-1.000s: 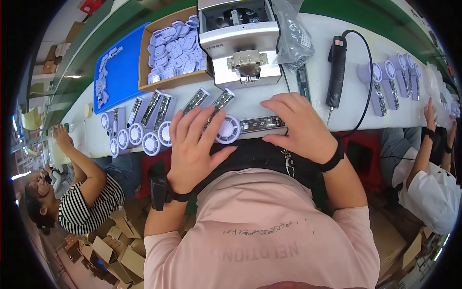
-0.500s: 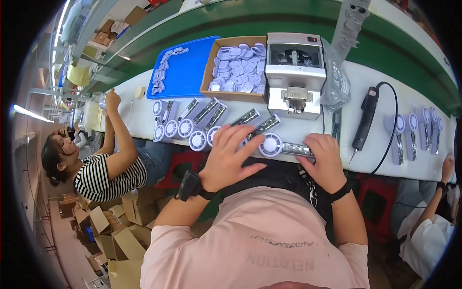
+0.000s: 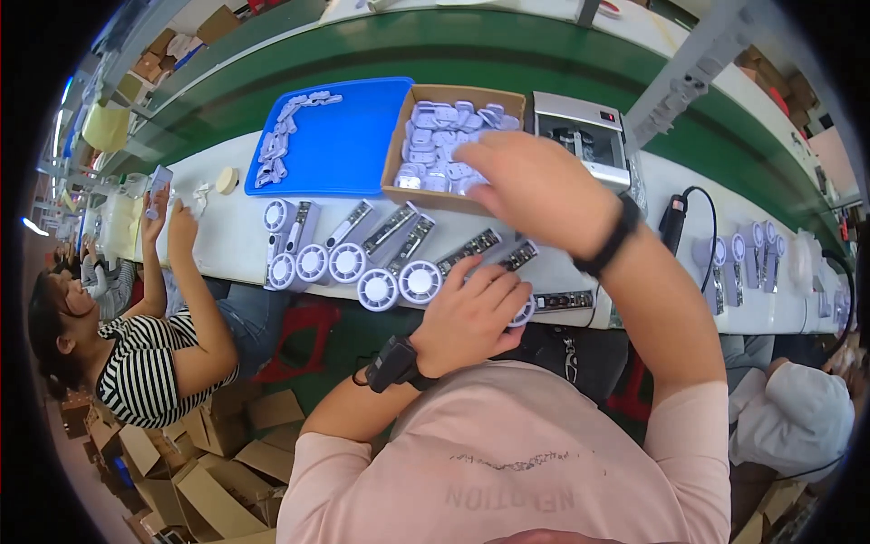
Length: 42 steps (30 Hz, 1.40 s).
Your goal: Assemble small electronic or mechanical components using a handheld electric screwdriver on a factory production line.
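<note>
My left hand curls over the round grille of a lavender handheld fan, whose handle shows a bare circuit board. Partly covered by that hand, the fan lies at the table's front edge. Over a cardboard box of small lavender plastic covers, my right hand reaches down with thumb and forefinger apart; its other fingers are hidden. More handheld fans with exposed boards lie in a group left of my left hand.
A blue tray holds a row of small lavender parts. Right of the box stands a silver machine, partly behind my right arm. A black electric screwdriver and more fans lie farther right. At the left a co-worker handles a part.
My right hand has left the fan's handle and moved up and left over the box of covers. My left hand has shifted right onto the fan's round head. The view has turned slightly.
</note>
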Tool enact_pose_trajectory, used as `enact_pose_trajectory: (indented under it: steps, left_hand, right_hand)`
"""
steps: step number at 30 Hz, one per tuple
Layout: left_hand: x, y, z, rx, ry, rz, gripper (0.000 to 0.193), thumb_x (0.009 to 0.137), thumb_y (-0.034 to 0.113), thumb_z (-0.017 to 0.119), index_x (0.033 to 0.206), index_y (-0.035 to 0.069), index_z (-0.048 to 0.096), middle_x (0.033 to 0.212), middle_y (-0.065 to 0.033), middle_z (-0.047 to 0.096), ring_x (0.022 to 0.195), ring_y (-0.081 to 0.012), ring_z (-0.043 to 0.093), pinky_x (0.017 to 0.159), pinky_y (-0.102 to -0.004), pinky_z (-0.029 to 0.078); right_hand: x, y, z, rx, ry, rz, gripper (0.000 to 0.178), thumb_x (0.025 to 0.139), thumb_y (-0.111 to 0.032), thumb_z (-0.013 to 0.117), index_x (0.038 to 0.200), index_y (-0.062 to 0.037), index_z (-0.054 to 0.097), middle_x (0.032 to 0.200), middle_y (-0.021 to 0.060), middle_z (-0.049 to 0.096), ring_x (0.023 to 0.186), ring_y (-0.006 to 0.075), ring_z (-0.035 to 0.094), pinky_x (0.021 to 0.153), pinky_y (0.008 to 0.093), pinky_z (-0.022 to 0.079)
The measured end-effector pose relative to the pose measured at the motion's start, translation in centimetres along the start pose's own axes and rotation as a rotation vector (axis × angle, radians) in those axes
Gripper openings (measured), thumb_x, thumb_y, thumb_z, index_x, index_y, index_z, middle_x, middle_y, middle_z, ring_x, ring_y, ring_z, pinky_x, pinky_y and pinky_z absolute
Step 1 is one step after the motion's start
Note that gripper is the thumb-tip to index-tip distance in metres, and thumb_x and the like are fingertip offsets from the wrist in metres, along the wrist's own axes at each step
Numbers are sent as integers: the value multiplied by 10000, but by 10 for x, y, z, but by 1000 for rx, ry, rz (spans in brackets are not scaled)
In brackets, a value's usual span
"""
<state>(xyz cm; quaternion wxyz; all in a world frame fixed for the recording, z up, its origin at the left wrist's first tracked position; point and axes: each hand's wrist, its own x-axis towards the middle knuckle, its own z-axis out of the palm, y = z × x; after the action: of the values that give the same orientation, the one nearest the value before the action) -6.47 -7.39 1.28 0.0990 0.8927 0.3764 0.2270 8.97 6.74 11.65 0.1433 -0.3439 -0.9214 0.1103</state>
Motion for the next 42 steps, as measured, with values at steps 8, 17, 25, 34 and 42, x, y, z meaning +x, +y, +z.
enact_pose_trajectory:
  steps: [8,17,25,34,42]
  left_hand:
    - [-47,-39,-92,9,290,17,437,830,305,829,1190,89,709,1205,-118,698,1129,-330,655,1008,-517,500]
    - [-29,-305,-149,468,-210,-923,425,924,410,761,1058,6,756,1089,-249,766,1040,-430,739,892,-524,592]
    - [-11,-387,-107,417,-215,-691,245,929,229,675,1031,10,716,1002,-249,761,972,-451,726,855,-529,571]
    - [-16,-340,-111,281,-223,-638,277,896,273,758,1003,20,721,970,-211,755,935,-403,722,816,-495,557]
    - [-10,-328,-152,246,-100,-819,286,940,276,775,1082,30,740,929,-155,761,887,-319,737,810,-433,558]
  right_hand:
    - [42,-44,35,158,2,-91,381,936,-209,767,1275,-47,705,1151,192,746,1040,373,717,895,460,574]
    - [-103,-50,-4,547,11,355,392,888,-84,818,1258,-14,708,1044,114,738,934,220,708,839,325,556]
    - [-187,21,-1,595,205,616,330,924,-43,783,1244,-1,715,1033,94,739,918,185,696,833,312,551]
    - [-209,18,6,555,215,546,303,921,-14,766,1218,8,713,974,88,720,883,167,674,812,303,537]
    - [-213,-5,10,703,235,646,320,912,6,756,1227,20,701,977,90,720,877,166,670,814,309,535]
